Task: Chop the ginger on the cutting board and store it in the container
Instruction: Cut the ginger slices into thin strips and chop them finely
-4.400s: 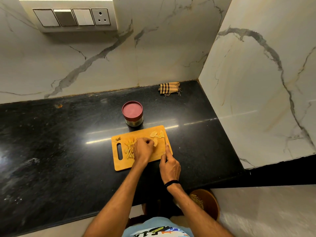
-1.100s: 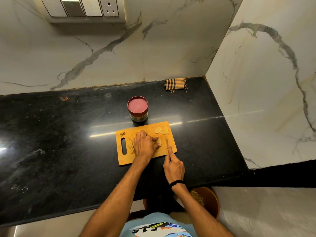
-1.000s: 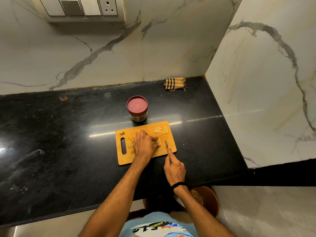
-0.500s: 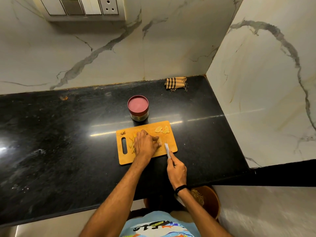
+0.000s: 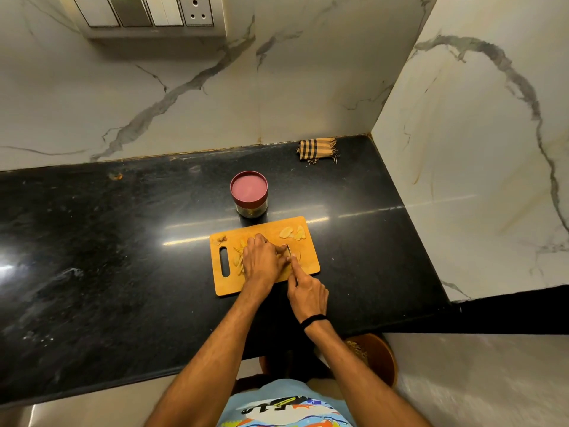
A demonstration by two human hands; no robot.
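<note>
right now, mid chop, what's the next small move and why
Probably press the knife down through the ginger beside the fingertips of the left hand. The right hand grips the knife with its blade over the cutting board, close against the left hand, which pins the ginger; uncut slices wait at the far edge, and the container is lidded.

The left hand (image 5: 263, 261) covers most of the ginger (image 5: 237, 261); the right hand (image 5: 308, 295) hides the handle of the knife (image 5: 288, 249). The switch panel (image 5: 147, 13) runs off the top edge. The lid (image 5: 248, 187) hides what the container (image 5: 251, 208) holds.
</note>
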